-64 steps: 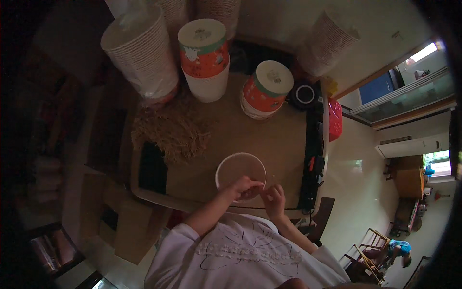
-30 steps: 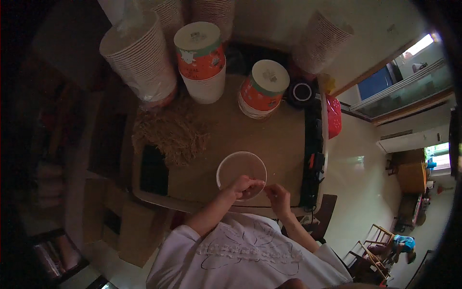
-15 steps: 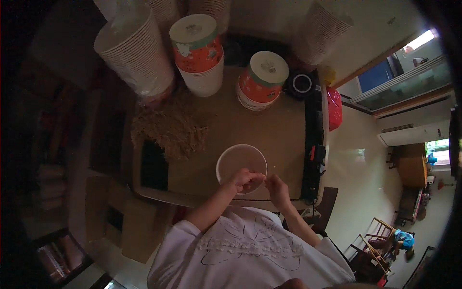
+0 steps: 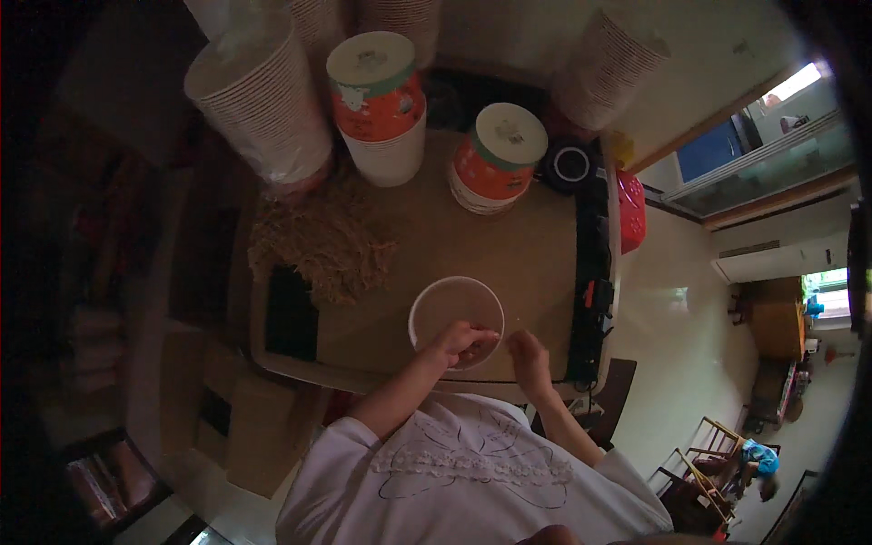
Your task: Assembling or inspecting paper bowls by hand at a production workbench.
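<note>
A round white paper bowl (image 4: 451, 306) stands on the brown tabletop (image 4: 509, 254) right in front of me. My left hand (image 4: 460, 343) reaches over the bowl's near rim, fingers curled down inside it; what it pinches is too small to tell. My right hand (image 4: 528, 351) hovers just right of the bowl's rim, fingers loosely bent, and I cannot make out anything in it. A loose heap of brown fibrous material (image 4: 320, 243) lies on the table to the left of the bowl.
Two lidded stacks of orange-and-white bowls (image 4: 378, 100) (image 4: 497, 154) stand at the back. Tall wrapped stacks of white cups (image 4: 259, 102) (image 4: 609, 65) flank them. A black slab (image 4: 291, 313) lies at the left edge, a black strip (image 4: 592, 263) along the right, beside a red basket (image 4: 630, 209).
The view has shifted slightly. My left hand has dipped a little further into the bowl, and my right hand has stayed beside the rim.
</note>
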Demonstrator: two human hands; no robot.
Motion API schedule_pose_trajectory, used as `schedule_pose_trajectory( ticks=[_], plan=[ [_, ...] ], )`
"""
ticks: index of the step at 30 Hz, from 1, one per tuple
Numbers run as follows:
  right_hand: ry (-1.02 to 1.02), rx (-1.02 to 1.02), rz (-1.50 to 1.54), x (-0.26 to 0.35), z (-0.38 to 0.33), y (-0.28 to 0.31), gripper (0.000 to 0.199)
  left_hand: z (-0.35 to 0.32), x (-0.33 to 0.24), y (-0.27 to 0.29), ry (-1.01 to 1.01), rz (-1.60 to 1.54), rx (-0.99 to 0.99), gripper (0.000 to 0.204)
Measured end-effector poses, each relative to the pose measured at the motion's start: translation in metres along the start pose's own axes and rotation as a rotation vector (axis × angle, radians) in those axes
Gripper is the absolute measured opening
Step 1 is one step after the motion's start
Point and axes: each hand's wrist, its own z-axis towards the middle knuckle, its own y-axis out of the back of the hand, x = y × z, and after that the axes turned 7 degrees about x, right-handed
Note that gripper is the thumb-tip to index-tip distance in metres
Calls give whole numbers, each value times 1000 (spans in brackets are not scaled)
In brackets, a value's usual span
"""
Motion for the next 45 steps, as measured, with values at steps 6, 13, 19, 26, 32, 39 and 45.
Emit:
schedule_pose_trajectory(
  ticks=[6,13,19,26,32,39,45],
  plan=[
    [60,-66,-3,0,5,0,2,5,13,-3,-300,313,-150,15],
    [23,-80,34,3,17,-1,4,-20,-5,-27,-617,824,-350,15],
    [-44,-76,271,-12,24,-12,3,-22,-5,-28,-478,652,-267,12],
    [-93,-57,213,-11,21,-13,4,-5,6,-2,-545,260,36,7],
    [-77,-75,358,-13,19,-15,2,-8,6,-8,-571,441,-42,10],
    [-182,33,318,-13,21,-12,9,-23,-4,-23,-616,719,-173,12],
    [-211,144,449,-17,17,-4,11,-19,1,-23,-586,660,-221,10]
  ],
)
